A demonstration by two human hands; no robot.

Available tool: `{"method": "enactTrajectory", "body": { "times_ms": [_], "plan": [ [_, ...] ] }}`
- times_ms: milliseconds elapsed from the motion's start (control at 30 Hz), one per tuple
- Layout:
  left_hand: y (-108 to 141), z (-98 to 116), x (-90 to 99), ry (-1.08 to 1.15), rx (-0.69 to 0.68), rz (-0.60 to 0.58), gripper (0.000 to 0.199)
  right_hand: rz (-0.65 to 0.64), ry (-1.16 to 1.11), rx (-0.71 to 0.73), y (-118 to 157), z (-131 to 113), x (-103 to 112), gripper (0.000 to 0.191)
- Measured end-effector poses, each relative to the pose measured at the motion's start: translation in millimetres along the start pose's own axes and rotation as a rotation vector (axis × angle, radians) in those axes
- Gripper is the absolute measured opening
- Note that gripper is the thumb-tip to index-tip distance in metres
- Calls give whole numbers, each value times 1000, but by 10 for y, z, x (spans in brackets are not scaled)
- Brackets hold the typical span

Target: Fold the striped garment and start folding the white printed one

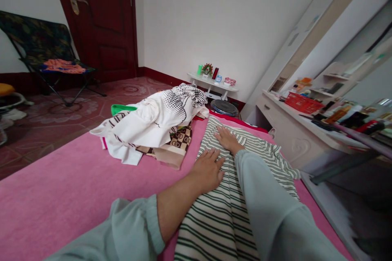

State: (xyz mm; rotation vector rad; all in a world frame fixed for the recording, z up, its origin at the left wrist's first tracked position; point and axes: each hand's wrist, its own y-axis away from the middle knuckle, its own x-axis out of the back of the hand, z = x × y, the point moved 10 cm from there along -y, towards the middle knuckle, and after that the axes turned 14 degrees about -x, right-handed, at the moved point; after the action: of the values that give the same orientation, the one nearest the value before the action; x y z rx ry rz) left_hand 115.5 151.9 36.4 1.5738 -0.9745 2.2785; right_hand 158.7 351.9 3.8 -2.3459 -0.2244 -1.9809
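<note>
A green-and-white striped shirt [214,216] lies spread on the pink bed cover [70,195], running away from me. My left hand [208,169] rests flat on it near the left edge, fingers spread. Farther up the cloth, my right hand [227,138] also presses down palm first, with its fingers stretched out. Neither hand grips the fabric. Gathered folds and a sleeve [288,167] of the shirt reach to the right, partly hidden behind my right forearm. Left of the shirt is a heap of clothes, with a white black-patterned garment [156,110] on top and a brown checkered one [180,140] beneath.
Along the right side stands a dressing table [294,138] with a red basket [303,102] and several bottles. A low white shelf [214,81] is against the far wall, beside a round dark-lidded object [224,107]. A folding chair [39,40] holds orange cloth near the door [101,20].
</note>
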Motion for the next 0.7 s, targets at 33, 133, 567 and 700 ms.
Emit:
{"method": "enactTrajectory", "body": {
  "times_ms": [33, 133, 567, 700],
  "plan": [
    [-1, -3, -4, 9, -1, 0, 50, -10, 4, -10, 35, 2, 12, 60],
    [-12, -15, 22, 51, -5, 26, 48, 78, 3, 28, 239, 27, 130, 63],
    [120, -829, 83, 843, 326, 569, 44, 127, -10, 103, 1538, 5, 342, 59],
    [125, -790, 135, 808, 285, 585, 43, 12, -65, 303, 2247, -103, 216, 54]
  ]
}}
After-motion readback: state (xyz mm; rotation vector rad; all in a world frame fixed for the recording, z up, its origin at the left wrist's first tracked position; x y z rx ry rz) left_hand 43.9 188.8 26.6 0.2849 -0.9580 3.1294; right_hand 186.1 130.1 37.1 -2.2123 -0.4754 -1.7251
